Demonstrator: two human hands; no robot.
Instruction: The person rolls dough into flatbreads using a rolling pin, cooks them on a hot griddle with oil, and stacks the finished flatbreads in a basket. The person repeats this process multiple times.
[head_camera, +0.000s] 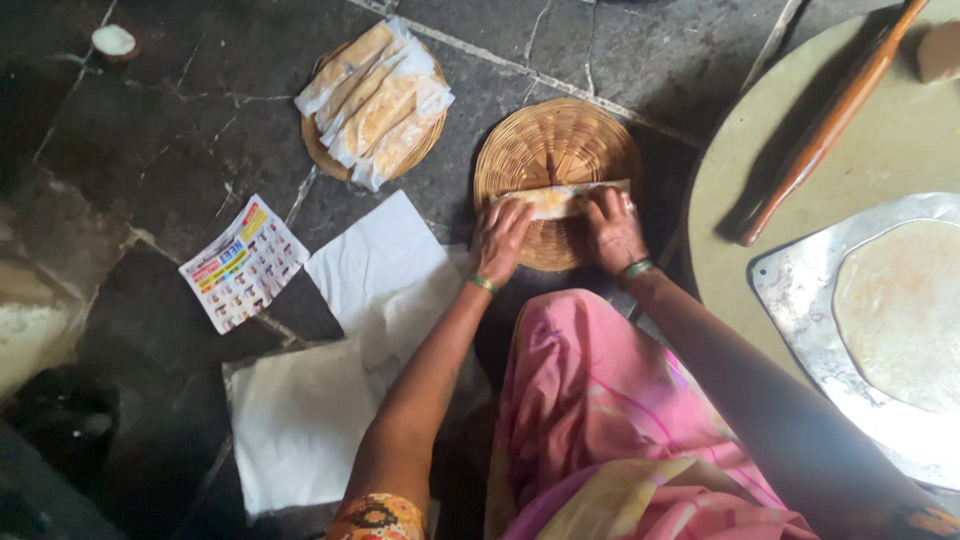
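Printed leaflet (243, 262) lies on the dark stone floor (180, 120) at left: rectangular, tilted, white with a grid of small coloured squares, red and yellow at the top. Beside it, two blank white paper sheets (385, 270), one partly over the other, run down toward the person's left arm. Upper centre-left: a round wicker tray (318, 150) stacked with four or five paper-wrapped rolls (375, 103), white wrap with yellow-orange filling showing through, laid side by side on a diagonal.

Second round wicker tray (555, 145) sits just ahead of the person's knees. One wrapped roll (560, 198) lies across its near half, roughly horizontal. Left hand (500, 238) presses on the roll's left end, right hand (612, 228) on its right end; hands are apart, fingers bent down onto the wrap, not closed around it. Green bangles on both wrists.

Right side: a large round board (730, 180) with a wooden rolling pin (830, 125) lying diagonally on it, and a metal sheet (800, 300) carrying a flatbread (900, 315). Small round white-topped item (113, 42) at top left, too small to identify.
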